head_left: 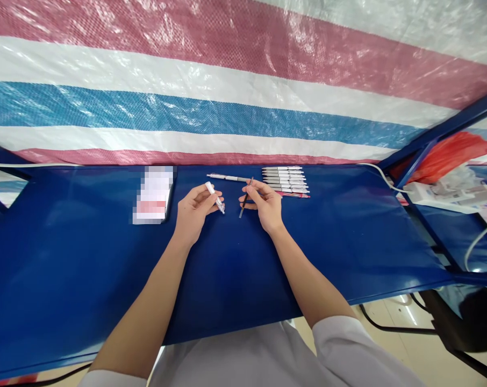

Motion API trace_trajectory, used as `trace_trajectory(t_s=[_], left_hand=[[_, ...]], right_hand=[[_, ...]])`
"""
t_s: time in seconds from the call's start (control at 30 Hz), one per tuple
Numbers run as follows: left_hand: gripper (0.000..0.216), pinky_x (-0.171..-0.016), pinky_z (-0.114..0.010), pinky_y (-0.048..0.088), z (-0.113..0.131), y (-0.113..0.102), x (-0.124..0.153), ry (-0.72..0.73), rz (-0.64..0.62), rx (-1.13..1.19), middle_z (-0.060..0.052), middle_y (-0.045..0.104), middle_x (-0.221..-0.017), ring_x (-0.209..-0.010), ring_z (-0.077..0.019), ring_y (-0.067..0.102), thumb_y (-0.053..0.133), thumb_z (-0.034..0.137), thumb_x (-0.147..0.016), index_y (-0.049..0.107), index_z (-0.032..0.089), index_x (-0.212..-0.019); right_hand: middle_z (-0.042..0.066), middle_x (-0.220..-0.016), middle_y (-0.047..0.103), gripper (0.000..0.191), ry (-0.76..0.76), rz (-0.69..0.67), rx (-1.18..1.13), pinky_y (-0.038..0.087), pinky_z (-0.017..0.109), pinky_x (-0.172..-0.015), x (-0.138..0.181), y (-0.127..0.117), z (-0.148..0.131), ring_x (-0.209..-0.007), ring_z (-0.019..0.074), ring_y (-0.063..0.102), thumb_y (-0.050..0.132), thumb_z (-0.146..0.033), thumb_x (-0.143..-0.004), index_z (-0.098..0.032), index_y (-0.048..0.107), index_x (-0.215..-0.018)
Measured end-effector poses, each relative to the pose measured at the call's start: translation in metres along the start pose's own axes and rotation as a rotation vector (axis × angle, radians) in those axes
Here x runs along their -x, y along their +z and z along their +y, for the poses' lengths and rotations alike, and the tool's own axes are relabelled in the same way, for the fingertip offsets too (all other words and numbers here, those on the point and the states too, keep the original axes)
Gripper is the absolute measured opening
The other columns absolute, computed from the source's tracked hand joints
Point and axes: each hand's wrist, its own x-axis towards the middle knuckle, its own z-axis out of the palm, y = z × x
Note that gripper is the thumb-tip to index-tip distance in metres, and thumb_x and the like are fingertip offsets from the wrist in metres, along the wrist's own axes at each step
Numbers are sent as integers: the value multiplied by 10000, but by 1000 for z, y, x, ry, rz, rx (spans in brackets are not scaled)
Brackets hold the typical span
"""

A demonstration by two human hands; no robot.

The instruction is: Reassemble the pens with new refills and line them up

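Note:
My left hand [195,208] is closed around a short white pen barrel [210,188], tilted, with a clear lower end showing below the fingers. My right hand [266,204] pinches a thin dark pen refill [244,203] that points down and slightly left. A gap separates the two hands and what they hold. Just beyond them a white and grey pen [227,177] lies crosswise on the blue table, its right end close to my right fingers. Beside my right hand lies a neat stack of several white and grey pens [284,174], with a red pen [294,195] nearest me.
A phone [152,196] with a blurred screen lies left on the blue table [235,279]. Striped plastic sheeting [211,70] hangs behind it. Blue metal frame bars [413,166] stand at the right, with a red plastic bag [449,156] beyond.

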Motion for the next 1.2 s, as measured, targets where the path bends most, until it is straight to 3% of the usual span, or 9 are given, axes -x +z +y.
trace_trajectory(t_s=[0.23,0.4,0.53,0.77,1.0,1.2], left_hand=[[416,-783,-387,601,5,4,3,15,19,-59,-50,737,-936,-787,-191,715,813,349,-715,671,176,-1066],[426,-762,-361,591,6,4,2,20,42,-66,-51,741,-910,-763,-183,711,822,352,-704,674,169,-1060],[405,-754,-347,588,6,4,2,22,49,-57,-48,741,-901,-755,-175,708,819,337,-702,679,170,-1044],[395,-749,-345,587,6,3,0,36,46,-49,-46,741,-896,-754,-174,706,821,339,-695,683,179,-1028],[423,-778,-368,586,6,4,1,37,55,-32,-47,741,-896,-758,-178,708,832,355,-681,682,172,-1031],[428,-780,-375,587,7,3,2,39,56,-37,-51,742,-908,-766,-185,712,829,366,-679,678,177,-1032]], right_hand=[[-7,-859,738,302,-61,19,55,628,273,-638,2,3,-2,-718,143,734,752,-435,-749,-239,708,-974],[1,-923,749,179,-241,1,127,618,293,-765,5,3,2,-841,167,741,719,-384,-801,-259,734,-928],[0,-966,753,131,-382,-16,240,609,288,-757,7,1,2,-894,170,724,676,-358,-848,-282,754,-921],[1,-961,769,143,-480,-21,391,606,313,-828,11,-1,-4,-910,172,720,655,-345,-872,-290,767,-942],[-1,-949,770,135,-518,-19,381,592,325,-864,13,0,-6,-902,174,719,653,-315,-872,-281,773,-925],[-2,-958,754,135,-341,-5,289,601,349,-852,18,5,-10,-907,192,718,674,-389,-837,-301,768,-876]])
